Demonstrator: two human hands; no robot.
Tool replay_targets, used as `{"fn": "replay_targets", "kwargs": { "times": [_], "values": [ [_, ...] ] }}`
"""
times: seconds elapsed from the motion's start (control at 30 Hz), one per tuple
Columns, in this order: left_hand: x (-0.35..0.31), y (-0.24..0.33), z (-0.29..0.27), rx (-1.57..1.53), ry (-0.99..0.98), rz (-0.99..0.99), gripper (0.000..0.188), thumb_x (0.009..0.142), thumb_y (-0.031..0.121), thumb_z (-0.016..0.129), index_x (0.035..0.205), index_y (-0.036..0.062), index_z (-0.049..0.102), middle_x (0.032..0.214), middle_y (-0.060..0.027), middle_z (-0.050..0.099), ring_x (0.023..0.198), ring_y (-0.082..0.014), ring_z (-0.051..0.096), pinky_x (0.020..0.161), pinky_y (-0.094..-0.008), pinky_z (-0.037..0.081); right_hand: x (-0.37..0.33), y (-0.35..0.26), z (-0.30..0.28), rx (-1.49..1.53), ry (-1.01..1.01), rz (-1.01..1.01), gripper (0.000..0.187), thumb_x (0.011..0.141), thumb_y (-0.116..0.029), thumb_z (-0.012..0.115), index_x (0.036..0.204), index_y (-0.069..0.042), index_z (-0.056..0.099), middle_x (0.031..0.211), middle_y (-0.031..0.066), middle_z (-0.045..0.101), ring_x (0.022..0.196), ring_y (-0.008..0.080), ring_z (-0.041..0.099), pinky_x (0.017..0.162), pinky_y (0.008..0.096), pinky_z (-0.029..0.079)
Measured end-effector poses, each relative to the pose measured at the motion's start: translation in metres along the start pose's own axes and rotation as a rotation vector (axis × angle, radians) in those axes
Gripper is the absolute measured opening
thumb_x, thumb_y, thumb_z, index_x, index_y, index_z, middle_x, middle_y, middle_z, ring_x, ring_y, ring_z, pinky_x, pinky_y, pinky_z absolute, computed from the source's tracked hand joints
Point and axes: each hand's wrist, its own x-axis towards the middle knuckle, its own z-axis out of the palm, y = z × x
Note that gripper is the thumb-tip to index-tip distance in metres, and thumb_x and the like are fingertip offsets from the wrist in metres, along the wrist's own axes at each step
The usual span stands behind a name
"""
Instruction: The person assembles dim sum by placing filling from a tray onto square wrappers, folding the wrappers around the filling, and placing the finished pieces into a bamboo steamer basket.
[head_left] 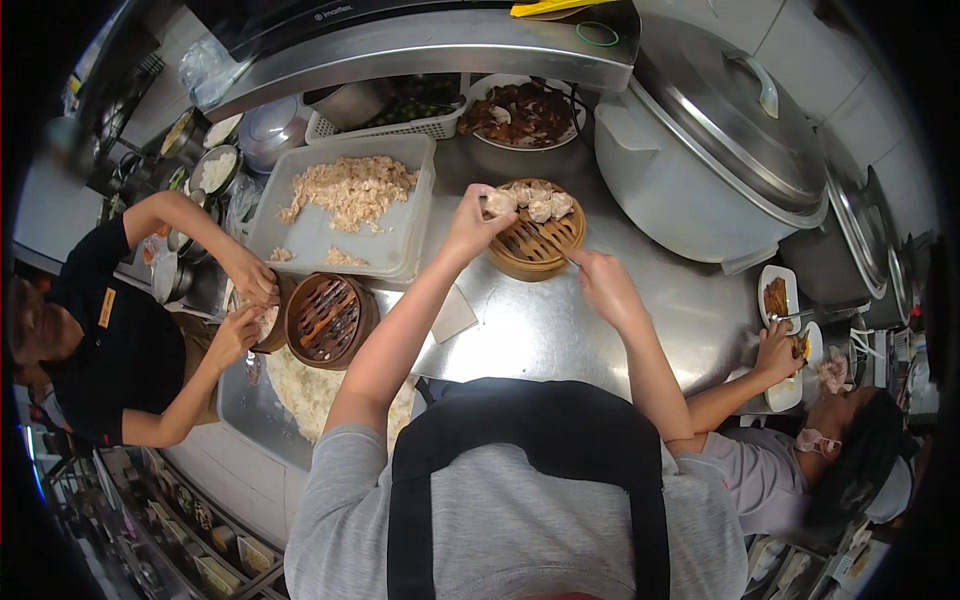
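In the middle of the steel counter sits a round bamboo steamer (525,262) with a slatted base. Several pale dumplings (541,205) cluster along its far side. My left hand (474,226) reaches over the steamer's left edge, its fingers closed around one dumpling (499,203). At the steamer's right rim is my right hand (605,284), fingers curled and fingertips pinching the edge.
Left of me stand a white tub (418,210) of minced filling, a darker steamer (333,318) and a bin of white shreds (312,396). A co-worker (110,330) handles food there. Another co-worker (745,470) is at right, below a large lidded pot (690,170). A shelf (430,62) overhangs the back.
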Motion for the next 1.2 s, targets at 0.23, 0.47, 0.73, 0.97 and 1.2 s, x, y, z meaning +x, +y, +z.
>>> {"fn": "replay_targets", "kwargs": {
  "times": [0.23, 0.47, 0.73, 0.97, 1.2],
  "values": [
    [0.016, -0.006, 0.026, 0.554, 0.043, 0.246, 0.043, 0.065, 0.006, 0.075, 0.103, 0.0025, 0.054, 0.104, -0.0167, 0.056, 0.099, -0.0310, 0.057, 0.084, -0.0365, 0.047, -0.008, 0.002, -0.001, -0.015, 0.082, 0.110, 0.037, 0.079, 0.008, 0.045, 0.110, -0.001, 0.062, 0.092, 0.0244, 0.063, 0.084, 0.0422, 0.062, 0.076, 0.0478, 0.049],
    [0.023, -0.009, 0.032, 0.652, 0.080, 0.382, 0.046, 0.064, 0.003, 0.076, 0.104, 0.0004, 0.054, 0.107, -0.0161, 0.053, 0.096, -0.0335, 0.058, 0.080, -0.0397, 0.050, -0.005, 0.004, -0.015, -0.025, 0.049, 0.080, 0.035, 0.078, 0.007, 0.045, 0.108, -0.001, 0.063, 0.089, 0.0243, 0.063, 0.083, 0.0404, 0.062, 0.076, 0.0473, 0.049],
    [0.026, 0.004, 0.028, 0.730, -0.026, 0.431, 0.040, 0.063, 0.002, 0.076, 0.099, -0.0004, 0.058, 0.092, -0.0158, 0.060, 0.086, -0.0328, 0.062, 0.076, -0.0399, 0.050, -0.006, 0.005, -0.029, -0.110, 0.072, 0.064, 0.031, 0.079, 0.005, 0.047, 0.103, -0.001, 0.066, 0.090, 0.0232, 0.064, 0.084, 0.0391, 0.062, 0.077, 0.0460, 0.049],
    [0.030, 0.001, 0.022, 0.683, 0.093, 0.412, 0.038, 0.064, 0.002, 0.077, 0.098, -0.0011, 0.060, 0.095, -0.0154, 0.061, 0.086, -0.0293, 0.063, 0.075, -0.0378, 0.052, -0.011, -0.001, -0.032, -0.118, 0.061, 0.101, 0.029, 0.079, 0.003, 0.049, 0.101, -0.001, 0.067, 0.089, 0.0220, 0.064, 0.084, 0.0386, 0.062, 0.076, 0.0454, 0.050],
    [0.025, 0.005, 0.010, 0.581, 0.082, 0.458, 0.035, 0.068, 0.000, 0.075, 0.099, -0.0010, 0.059, 0.097, -0.0144, 0.061, 0.084, -0.0266, 0.064, 0.071, -0.0347, 0.053, -0.008, -0.017, -0.032, -0.135, -0.013, 0.062, 0.025, 0.080, 0.002, 0.051, 0.098, -0.001, 0.067, 0.087, 0.0176, 0.064, 0.080, 0.0368, 0.061, 0.072, 0.0437, 0.048]
  ]
}}
